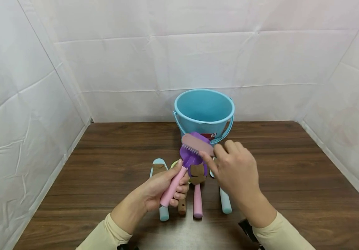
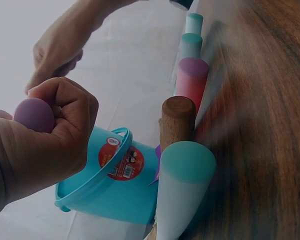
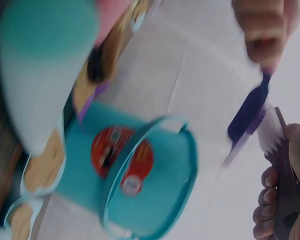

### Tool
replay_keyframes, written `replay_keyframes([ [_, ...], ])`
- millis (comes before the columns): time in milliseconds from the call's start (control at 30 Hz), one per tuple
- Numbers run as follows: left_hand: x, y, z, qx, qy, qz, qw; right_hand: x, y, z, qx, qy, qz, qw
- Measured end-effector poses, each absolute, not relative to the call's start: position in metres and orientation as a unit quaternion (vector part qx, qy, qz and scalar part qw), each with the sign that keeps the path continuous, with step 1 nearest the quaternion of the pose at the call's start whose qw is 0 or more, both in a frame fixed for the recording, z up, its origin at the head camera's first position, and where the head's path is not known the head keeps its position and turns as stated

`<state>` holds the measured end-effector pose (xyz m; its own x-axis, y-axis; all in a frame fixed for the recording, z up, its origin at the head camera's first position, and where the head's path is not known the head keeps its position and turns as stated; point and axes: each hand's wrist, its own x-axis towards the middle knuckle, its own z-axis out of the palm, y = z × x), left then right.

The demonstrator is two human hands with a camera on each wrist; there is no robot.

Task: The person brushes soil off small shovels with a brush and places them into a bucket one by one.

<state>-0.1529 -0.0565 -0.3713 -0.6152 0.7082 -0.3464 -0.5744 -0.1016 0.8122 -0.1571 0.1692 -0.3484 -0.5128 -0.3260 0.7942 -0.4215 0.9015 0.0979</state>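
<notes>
My left hand point(image 1: 154, 189) grips the pink handle point(image 1: 173, 186) of a small toy shovel with a purple head point(image 1: 186, 157), held tilted up above the table. My right hand point(image 1: 237, 168) holds a scrub brush point(image 1: 195, 142) with a pinkish back across that head. In the right wrist view, the pale bristles point(image 3: 270, 131) meet the edge of the purple head point(image 3: 249, 111); firm contact is hard to judge. Below lies another toy shovel with a pink handle point(image 1: 197, 203), its purple head bearing brown clay-like stuff point(image 1: 197, 173).
Beside that shovel lie tools with light blue handles point(image 1: 226, 201) and one with a brown wooden handle point(image 1: 182, 206). Brown stuff covers a light blue head point(image 1: 158, 168). A blue bucket point(image 1: 202, 119) stands behind, against white cloth walls point(image 1: 120, 62), on the dark wooden table point(image 1: 110, 156).
</notes>
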Motion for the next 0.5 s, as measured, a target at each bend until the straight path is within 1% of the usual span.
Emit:
replay_keyframes([
  [133,-0.152,-0.057,-0.371,0.068,0.510,0.738,0.436,-0.145,0.152,-0.350,0.263,-0.855,0.052,0.444],
  [233,-0.151,-0.057,-0.371,0.072,0.509,0.737,0.439,-0.143,0.146,-0.354,0.281,-0.846,0.053,0.450],
  [367,-0.150,-0.057,-0.370,0.073,0.509,0.738,0.438,-0.147,0.148,-0.357,0.272,-0.848,0.056,0.451],
  [500,-0.151,-0.058,-0.372,0.080,0.521,0.730,0.435,-0.157,0.159,-0.358,0.244,-0.857,0.046,0.450],
])
